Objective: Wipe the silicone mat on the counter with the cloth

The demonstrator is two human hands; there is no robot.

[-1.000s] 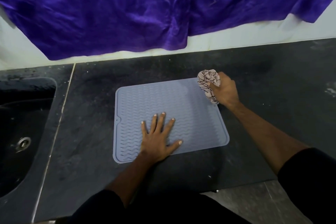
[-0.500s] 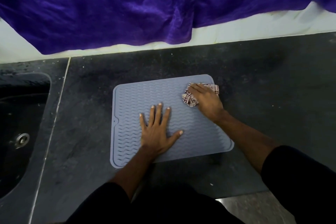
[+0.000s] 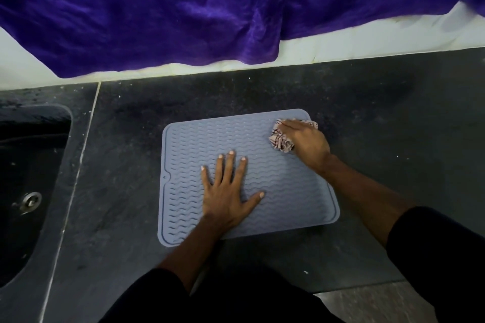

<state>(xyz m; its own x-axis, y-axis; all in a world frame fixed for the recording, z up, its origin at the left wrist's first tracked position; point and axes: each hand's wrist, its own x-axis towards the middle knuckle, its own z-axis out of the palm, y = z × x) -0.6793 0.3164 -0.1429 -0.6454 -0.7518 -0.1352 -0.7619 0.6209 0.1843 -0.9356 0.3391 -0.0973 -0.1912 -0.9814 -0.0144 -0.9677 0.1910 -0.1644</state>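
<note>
A grey-blue silicone mat [image 3: 199, 144] with wavy ridges lies flat on the dark stone counter [image 3: 380, 118]. My left hand [image 3: 228, 191] rests palm down on the mat's lower middle, fingers spread. My right hand [image 3: 305, 143] presses a crumpled pinkish cloth with dark lines [image 3: 279, 140] onto the mat's far right corner. Most of the cloth is hidden under that hand.
A dark sink [image 3: 29, 165] with a metal drain [image 3: 31, 200] is set into the counter at the left. A purple fabric [image 3: 183, 8] hangs over the white wall behind. The counter's front edge runs at the lower right, with floor [image 3: 367, 304] beyond.
My right hand brought the cloth from the mat's far right edge down onto the mat and now presses it flat there. My left hand stayed on the mat.
</note>
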